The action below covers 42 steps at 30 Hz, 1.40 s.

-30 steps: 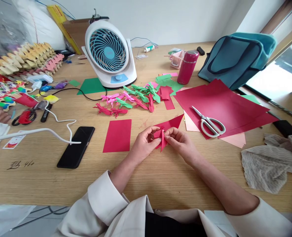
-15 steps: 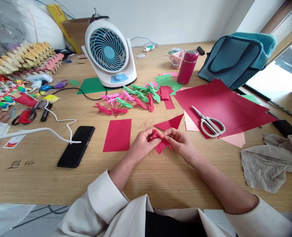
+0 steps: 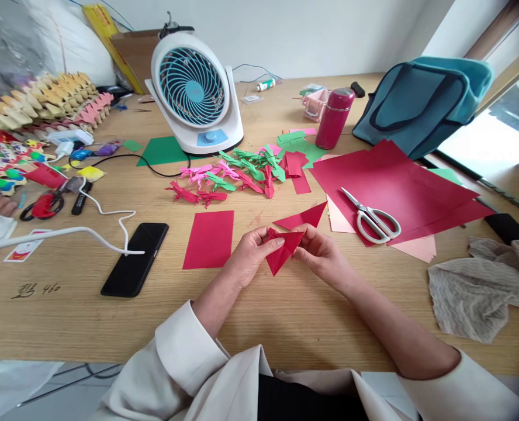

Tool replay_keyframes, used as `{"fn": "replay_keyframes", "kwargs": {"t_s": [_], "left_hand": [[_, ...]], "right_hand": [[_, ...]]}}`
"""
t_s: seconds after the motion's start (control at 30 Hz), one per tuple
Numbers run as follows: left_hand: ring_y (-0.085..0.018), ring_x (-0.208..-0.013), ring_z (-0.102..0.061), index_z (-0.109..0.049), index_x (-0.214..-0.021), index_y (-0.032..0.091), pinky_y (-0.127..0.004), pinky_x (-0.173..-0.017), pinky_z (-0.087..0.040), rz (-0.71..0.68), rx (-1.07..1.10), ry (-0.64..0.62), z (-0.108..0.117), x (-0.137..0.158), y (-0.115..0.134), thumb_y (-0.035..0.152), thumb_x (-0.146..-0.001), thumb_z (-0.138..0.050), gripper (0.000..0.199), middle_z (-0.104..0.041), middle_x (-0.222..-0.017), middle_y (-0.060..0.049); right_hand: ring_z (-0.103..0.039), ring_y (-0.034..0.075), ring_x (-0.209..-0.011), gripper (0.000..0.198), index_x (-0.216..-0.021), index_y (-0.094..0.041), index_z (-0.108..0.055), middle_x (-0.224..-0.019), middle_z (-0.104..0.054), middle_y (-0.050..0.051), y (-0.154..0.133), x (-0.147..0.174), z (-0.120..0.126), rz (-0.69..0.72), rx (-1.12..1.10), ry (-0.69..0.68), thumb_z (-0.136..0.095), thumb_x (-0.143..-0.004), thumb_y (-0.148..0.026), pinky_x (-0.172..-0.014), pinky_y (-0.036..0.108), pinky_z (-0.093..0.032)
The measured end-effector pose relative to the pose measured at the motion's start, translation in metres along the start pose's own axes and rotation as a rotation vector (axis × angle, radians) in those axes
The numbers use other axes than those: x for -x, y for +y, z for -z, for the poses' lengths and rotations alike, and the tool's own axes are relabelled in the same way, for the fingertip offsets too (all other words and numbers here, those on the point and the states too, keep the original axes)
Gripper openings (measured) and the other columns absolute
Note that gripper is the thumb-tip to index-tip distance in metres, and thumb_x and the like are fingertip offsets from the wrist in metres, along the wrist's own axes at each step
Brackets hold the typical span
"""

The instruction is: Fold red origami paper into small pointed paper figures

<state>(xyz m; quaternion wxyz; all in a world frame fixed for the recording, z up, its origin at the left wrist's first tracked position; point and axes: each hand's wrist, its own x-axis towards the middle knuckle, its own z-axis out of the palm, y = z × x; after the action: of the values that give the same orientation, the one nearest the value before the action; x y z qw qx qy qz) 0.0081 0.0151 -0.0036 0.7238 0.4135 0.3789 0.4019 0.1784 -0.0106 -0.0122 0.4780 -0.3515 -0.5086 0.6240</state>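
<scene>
Between my hands, just above the table, is a small folded piece of red paper [image 3: 279,256], shaped like a triangle with its point toward me. My left hand [image 3: 256,252] pinches its left side, thumb lying across the front. At the upper right corner my right hand [image 3: 318,251] grips the paper between thumb and fingers. Right behind my hands lies a red paper triangle [image 3: 305,218]. A flat red paper rectangle [image 3: 208,240] rests to the left of my left hand. Farther back is a pile of folded paper figures [image 3: 242,166] in red, pink and green.
White-handled scissors [image 3: 371,217] lie on large red sheets [image 3: 400,181] at the right. A fan [image 3: 193,93], a red flask [image 3: 335,118] and a teal bag [image 3: 417,108] stand behind. To the left are a black phone [image 3: 135,259] and a white cable [image 3: 66,232]. A cloth [image 3: 470,292] lies right.
The folded red paper has opened flatter and now shows a smooth triangular face. My right fingers have shifted to its upper right corner. Both hands keep hold of it.
</scene>
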Motion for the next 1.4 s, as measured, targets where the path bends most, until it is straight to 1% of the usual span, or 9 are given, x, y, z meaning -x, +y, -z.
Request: {"fn": "replay_keyframes", "kwargs": {"t_s": [0.17, 0.37, 0.47, 0.57, 0.73, 0.87, 0.97, 1.13, 1.4], "left_hand": [[-0.012, -0.076, -0.063, -0.068, -0.086, 0.014, -0.024, -0.078, -0.048, 0.058, 0.059, -0.024, -0.002, 0.001, 0.001, 0.029, -0.067, -0.082, 0.028, -0.071, -0.085, -0.002], [-0.014, -0.083, -0.065, -0.069, -0.091, 0.014, -0.025, -0.083, -0.047, 0.096, 0.043, -0.036, -0.002, 0.002, 0.0, 0.031, -0.068, -0.082, 0.031, -0.073, -0.091, -0.004], [-0.013, -0.082, -0.066, -0.068, -0.094, 0.013, -0.025, -0.081, -0.047, 0.131, 0.058, -0.011, -0.002, 0.002, 0.0, 0.03, -0.067, -0.082, 0.035, -0.073, -0.093, -0.004], [-0.012, -0.078, -0.064, -0.066, -0.091, 0.013, -0.024, -0.078, -0.046, 0.15, 0.07, 0.015, -0.001, 0.002, 0.0, 0.029, -0.066, -0.083, 0.034, -0.072, -0.09, -0.003], [-0.008, -0.069, -0.06, -0.062, -0.084, 0.014, -0.021, -0.07, -0.044, 0.154, 0.058, 0.028, -0.003, 0.003, 0.002, 0.029, -0.066, -0.083, 0.032, -0.067, -0.077, 0.001], [-0.008, -0.059, -0.059, -0.058, -0.083, 0.015, -0.022, -0.059, -0.042, 0.165, 0.027, -0.014, -0.004, 0.004, 0.003, 0.033, -0.067, -0.081, 0.033, -0.064, -0.073, 0.002], [-0.008, -0.054, -0.058, -0.055, -0.083, 0.016, -0.021, -0.053, -0.04, 0.178, 0.004, -0.029, -0.004, 0.004, 0.004, 0.035, -0.068, -0.079, 0.034, -0.064, -0.072, 0.002], [-0.008, -0.054, -0.058, -0.056, -0.083, 0.015, -0.021, -0.052, -0.042, 0.149, -0.022, -0.033, -0.003, 0.005, 0.002, 0.033, -0.071, -0.077, 0.03, -0.064, -0.072, 0.001], [-0.008, -0.057, -0.058, -0.058, -0.084, 0.015, -0.02, -0.054, -0.045, 0.136, -0.054, -0.02, -0.002, 0.004, 0.001, 0.033, -0.073, -0.076, 0.028, -0.064, -0.073, 0.001]], "right_hand": [[-0.058, 0.017, -0.087, 0.028, -0.105, -0.026, -0.054, -0.097, -0.059, 0.003, 0.006, 0.002, 0.004, 0.091, 0.107, -0.007, -0.068, -0.086, -0.042, -0.08, 0.032, -0.05], [-0.059, 0.017, -0.088, 0.035, -0.116, -0.029, -0.047, -0.103, -0.06, 0.003, 0.004, 0.003, 0.002, 0.156, 0.178, 0.001, -0.065, -0.088, -0.039, -0.078, 0.03, -0.051], [-0.059, 0.017, -0.089, 0.032, -0.117, -0.029, -0.047, -0.102, -0.06, 0.003, 0.003, 0.003, 0.003, 0.206, 0.287, 0.019, -0.063, -0.09, -0.034, -0.077, 0.03, -0.05], [-0.059, 0.017, -0.089, 0.03, -0.119, -0.029, -0.049, -0.103, -0.06, 0.004, 0.002, 0.004, 0.007, 0.267, 0.428, 0.054, -0.06, -0.091, -0.027, -0.076, 0.031, -0.049], [-0.058, 0.018, -0.087, 0.025, -0.114, -0.027, -0.054, -0.103, -0.06, 0.005, -0.003, 0.006, 0.009, 0.343, 0.662, 0.049, -0.056, -0.091, -0.019, -0.073, 0.033, -0.048], [-0.058, 0.018, -0.084, 0.018, -0.104, -0.025, -0.058, -0.093, -0.06, 0.004, -0.008, 0.005, 0.009, 0.369, 0.728, -0.004, -0.055, -0.089, -0.015, -0.073, 0.034, -0.047], [-0.058, 0.019, -0.083, 0.017, -0.102, -0.024, -0.058, -0.092, -0.059, 0.004, -0.009, 0.003, 0.011, 0.389, 0.741, -0.015, -0.056, -0.088, -0.014, -0.073, 0.034, -0.048], [-0.059, 0.019, -0.083, 0.016, -0.1, -0.024, -0.059, -0.093, -0.059, 0.005, -0.011, 0.003, 0.014, 0.41, 0.772, -0.077, -0.055, -0.088, -0.014, -0.075, 0.035, -0.05], [-0.061, 0.019, -0.083, 0.01, -0.1, -0.024, -0.06, -0.093, -0.063, 0.006, -0.008, 0.004, 0.017, 0.428, 0.827, -0.11, -0.057, -0.091, -0.021, -0.074, 0.035, -0.051]]}}
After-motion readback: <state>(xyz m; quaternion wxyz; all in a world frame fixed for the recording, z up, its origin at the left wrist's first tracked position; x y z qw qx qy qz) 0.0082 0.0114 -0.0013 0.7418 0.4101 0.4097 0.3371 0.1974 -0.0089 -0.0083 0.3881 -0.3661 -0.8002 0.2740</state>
